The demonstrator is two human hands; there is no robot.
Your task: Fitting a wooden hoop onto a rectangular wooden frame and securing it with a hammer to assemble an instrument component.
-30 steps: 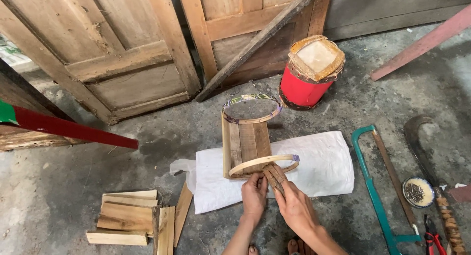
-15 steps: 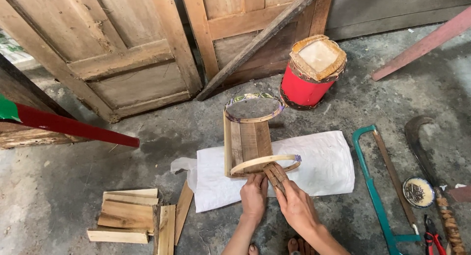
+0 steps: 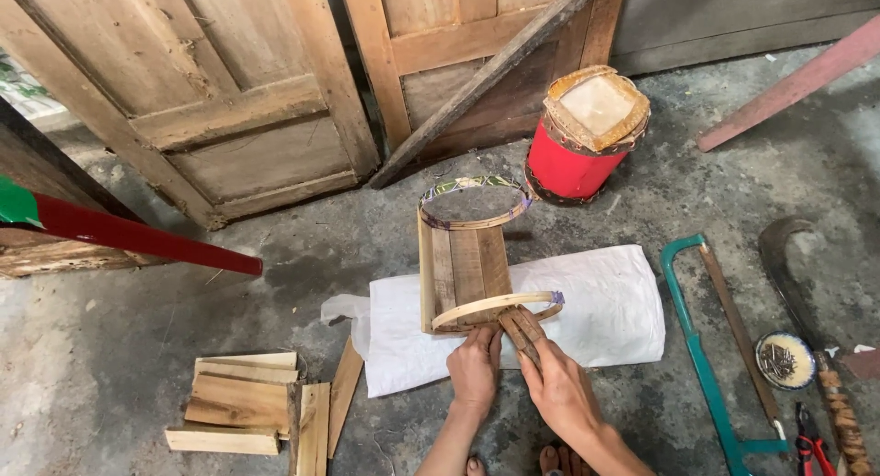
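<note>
Almost nothing has shifted since the earlier frames: both hands stay at the near end of the half-built wooden drum frame (image 3: 467, 270), and the view has only drifted slightly. The frame lies on a white woven sack (image 3: 605, 316) spread on the rough concrete floor (image 3: 137, 348); it is made of flat, weathered slats set side by side between two thin bent hoops, one at the far end and one at the near end just beyond the fingers. The left hand (image 3: 475, 371) is curled, knuckles up, pressed against the frame's near edge under the pale hoop. The right hand (image 3: 561, 393) is closed around a narrow brown wooden slat (image 3: 521, 334), holding it slanted with its tip against the near hoop, just beside the left hand. To the left lies a loose pile of cut slats (image 3: 243, 412), pale and rough-sawn. To the right rests a green-framed hacksaw (image 3: 701, 357), and beyond it a small round tin of nails (image 3: 785, 360). Behind the frame stands a red drum (image 3: 582, 137) with a worn skin top, near old plank doors (image 3: 229, 100).
</note>
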